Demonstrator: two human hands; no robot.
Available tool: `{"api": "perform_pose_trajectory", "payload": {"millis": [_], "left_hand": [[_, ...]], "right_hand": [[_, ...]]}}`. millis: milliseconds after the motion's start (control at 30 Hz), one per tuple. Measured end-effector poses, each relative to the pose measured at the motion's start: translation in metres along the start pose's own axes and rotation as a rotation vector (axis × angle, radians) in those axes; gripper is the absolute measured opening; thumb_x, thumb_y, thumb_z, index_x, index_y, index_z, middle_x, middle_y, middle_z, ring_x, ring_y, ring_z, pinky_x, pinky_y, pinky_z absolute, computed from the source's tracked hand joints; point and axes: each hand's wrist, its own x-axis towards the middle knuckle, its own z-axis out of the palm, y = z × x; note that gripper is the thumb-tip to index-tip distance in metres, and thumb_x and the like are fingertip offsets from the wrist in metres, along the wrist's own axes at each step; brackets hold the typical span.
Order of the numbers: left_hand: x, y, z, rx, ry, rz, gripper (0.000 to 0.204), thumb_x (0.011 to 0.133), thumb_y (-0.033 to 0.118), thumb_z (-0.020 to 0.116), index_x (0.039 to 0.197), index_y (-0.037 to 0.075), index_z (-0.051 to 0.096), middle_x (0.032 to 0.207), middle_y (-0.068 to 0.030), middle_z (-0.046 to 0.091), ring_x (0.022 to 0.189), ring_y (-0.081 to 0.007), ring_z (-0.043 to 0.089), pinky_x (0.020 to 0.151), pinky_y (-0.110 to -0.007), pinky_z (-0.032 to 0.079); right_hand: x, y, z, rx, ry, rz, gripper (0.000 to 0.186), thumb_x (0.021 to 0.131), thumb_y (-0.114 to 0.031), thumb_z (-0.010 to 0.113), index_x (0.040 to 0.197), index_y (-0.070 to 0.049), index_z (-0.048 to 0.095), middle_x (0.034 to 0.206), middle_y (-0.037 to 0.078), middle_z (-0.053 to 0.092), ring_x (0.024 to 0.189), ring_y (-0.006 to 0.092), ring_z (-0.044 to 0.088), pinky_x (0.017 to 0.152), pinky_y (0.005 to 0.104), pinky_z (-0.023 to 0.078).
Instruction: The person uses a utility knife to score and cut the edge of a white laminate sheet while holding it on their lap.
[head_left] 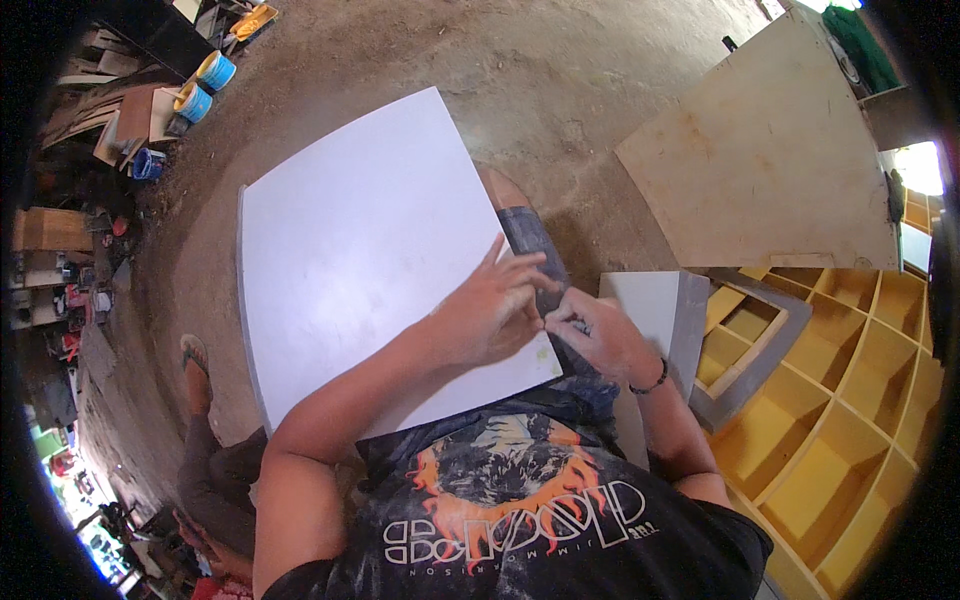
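A large white panel [350, 240] lies across my lap, over dark grey shorts. My left hand [495, 310] is above the panel's right edge, thumb and index finger drawn together, the other fingers raised and spread. My right hand [595, 330] meets it just outside that edge, thumb and fingertips pinched. Whatever is between the fingertips of both hands is too small or hidden to make out. A pale greenish smudge marks the panel's lower right corner.
Right: a pale board [635, 300], a grey-edged frame [795, 330], yellow gridded compartments [770, 440] and a large worn panel [760, 170]. Upper left: paint buckets [195, 105] and scrap boards [130, 140]. Lower left: another person's leg [200, 450] and hand. Cluttered shelves [55, 260] line the left.
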Motion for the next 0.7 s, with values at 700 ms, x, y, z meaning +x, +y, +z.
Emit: {"api": "perform_pose_trajectory", "payload": {"millis": [700], "left_hand": [[0.000,0.009,-0.008,0.119,-0.047,-0.026,0.015,0.094,0.015,0.082,0.092,0.013,0.068,0.141,-0.0090,0.071,0.163,-0.0411,0.038,0.134,-0.079,0.001]], "right_hand": [[-0.005,-0.003,0.001,-0.039,-0.012,-0.027,0.019,0.102,-0.017,0.078,0.102,-0.002,0.066,0.090,0.018,0.076,0.083,0.0385,0.076,0.072,0.0428,0.056]]}}
